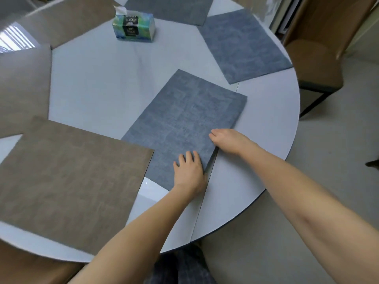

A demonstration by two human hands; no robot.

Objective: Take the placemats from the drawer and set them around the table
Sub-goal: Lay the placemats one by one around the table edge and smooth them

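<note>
A blue-grey placemat (184,121) lies near the front of the round white table (266,140). My left hand (189,172) rests flat on its near corner, fingers apart. My right hand (227,141) grips the mat's right edge, fingers curled under it. A brown placemat (67,181) lies at the front left, its corner overlapping the blue one. Two more blue-grey placemats lie at the right (244,46) and at the back (170,7). Two more brown placemats lie at the left (22,87) and the back left (67,23).
A green tissue box (134,25) stands on the table towards the back. A brown chair (320,58) stands beyond the table's right edge. Another brown chair seat (30,269) shows at the bottom left. Pale floor lies to the right.
</note>
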